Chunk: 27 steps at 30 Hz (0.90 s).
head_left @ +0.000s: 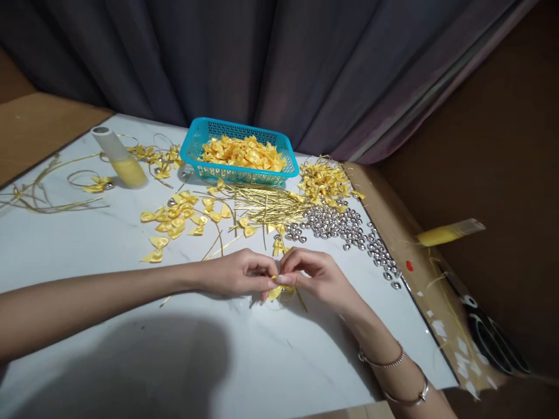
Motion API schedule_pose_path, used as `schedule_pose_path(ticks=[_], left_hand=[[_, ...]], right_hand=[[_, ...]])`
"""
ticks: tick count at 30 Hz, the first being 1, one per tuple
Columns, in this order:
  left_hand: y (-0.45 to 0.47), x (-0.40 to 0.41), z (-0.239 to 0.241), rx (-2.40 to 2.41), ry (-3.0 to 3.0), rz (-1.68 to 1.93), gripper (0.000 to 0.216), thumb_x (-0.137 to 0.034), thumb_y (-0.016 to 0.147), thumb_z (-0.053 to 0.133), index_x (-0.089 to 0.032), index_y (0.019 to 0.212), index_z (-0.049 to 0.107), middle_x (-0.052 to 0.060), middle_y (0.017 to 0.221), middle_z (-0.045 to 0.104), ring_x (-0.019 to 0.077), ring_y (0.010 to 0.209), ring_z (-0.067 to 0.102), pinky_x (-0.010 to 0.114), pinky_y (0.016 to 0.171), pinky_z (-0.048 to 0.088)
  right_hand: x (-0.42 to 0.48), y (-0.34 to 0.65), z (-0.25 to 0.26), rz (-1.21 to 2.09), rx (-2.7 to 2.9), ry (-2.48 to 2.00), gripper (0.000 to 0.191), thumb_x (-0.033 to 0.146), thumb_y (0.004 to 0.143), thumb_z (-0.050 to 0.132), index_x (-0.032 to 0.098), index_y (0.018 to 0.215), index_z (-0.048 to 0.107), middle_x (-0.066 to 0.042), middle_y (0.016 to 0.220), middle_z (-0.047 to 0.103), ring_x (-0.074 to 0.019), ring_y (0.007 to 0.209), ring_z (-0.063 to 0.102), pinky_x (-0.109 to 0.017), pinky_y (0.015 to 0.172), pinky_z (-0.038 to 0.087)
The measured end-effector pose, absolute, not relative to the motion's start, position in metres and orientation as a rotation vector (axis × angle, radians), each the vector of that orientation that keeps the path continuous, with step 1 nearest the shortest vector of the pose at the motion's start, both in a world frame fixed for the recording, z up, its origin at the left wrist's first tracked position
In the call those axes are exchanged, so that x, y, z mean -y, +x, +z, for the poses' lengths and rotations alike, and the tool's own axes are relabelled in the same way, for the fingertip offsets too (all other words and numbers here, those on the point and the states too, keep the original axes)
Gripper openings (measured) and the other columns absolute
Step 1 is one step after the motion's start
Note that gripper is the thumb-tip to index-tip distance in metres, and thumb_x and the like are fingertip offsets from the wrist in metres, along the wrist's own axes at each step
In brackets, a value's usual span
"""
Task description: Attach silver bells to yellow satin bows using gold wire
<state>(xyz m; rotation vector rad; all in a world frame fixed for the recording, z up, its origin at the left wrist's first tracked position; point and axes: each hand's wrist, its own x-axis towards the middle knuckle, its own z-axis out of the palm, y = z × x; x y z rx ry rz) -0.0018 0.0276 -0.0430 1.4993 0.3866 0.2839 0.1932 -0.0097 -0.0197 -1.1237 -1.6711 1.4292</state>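
Both my hands meet over the front middle of the white tabletop. My left hand (246,272) is closed, its thumb and fingertips pinching a small yellow ribbon bow (274,292). From the other side my right hand (312,273) pinches the same bow, thumb against its upper edge. A thin gold loop seems to hang under the fingers, and the exact grip is partly hidden. Just beyond the fingertips lie another yellow bow (278,248) and a pile of gold wire ties (266,203). Silver beads (329,221) are heaped to the right of the ties.
A blue basket (196,145) of yellow bows stands at the back. Loose bows (172,215) lie left of centre, and bows with gold ties (325,179) are heaped at the right. A yellow-filled bottle (122,160) stands back left. Black-handled scissors (491,337) lie at the right edge.
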Motion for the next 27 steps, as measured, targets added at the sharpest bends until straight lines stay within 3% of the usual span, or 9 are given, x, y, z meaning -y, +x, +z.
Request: schedule_pose_path(ticks=[8, 16, 27], left_hand=[[-0.001, -0.031, -0.041, -0.445, 1.540, 0.280, 0.016, -0.026, 0.088, 0.051, -0.015, 0.077, 0.054, 0.000, 0.067, 0.060, 0.0103, 0.063, 0.056, 0.021, 0.060, 0.042], [-0.001, -0.023, -0.044, -0.435, 1.703, 0.258, 0.018, -0.025, 0.089, 0.050, -0.014, 0.077, 0.057, 0.001, 0.065, 0.064, 0.0111, 0.062, 0.059, 0.021, 0.060, 0.042], [0.000, -0.023, -0.042, -0.464, 1.616, 0.249, 0.019, -0.027, 0.089, 0.050, -0.014, 0.076, 0.056, 0.001, 0.065, 0.062, 0.0107, 0.062, 0.057, 0.021, 0.060, 0.043]], right_hand=[[0.017, 0.184, -0.025, 1.079, 1.653, -1.104, 0.027, 0.031, 0.080, 0.068, 0.019, 0.059, 0.056, -0.001, 0.065, 0.059, -0.0144, 0.064, 0.054, -0.029, 0.063, 0.042], [0.019, 0.192, -0.023, 0.855, 1.500, -1.137, 0.016, 0.018, 0.078, 0.066, 0.020, 0.065, 0.058, -0.001, 0.070, 0.060, -0.0161, 0.070, 0.056, -0.031, 0.068, 0.045], [0.013, 0.202, -0.009, 1.066, 1.458, -1.181, 0.013, 0.026, 0.079, 0.068, 0.020, 0.070, 0.061, -0.001, 0.076, 0.061, -0.0137, 0.073, 0.058, -0.028, 0.067, 0.049]])
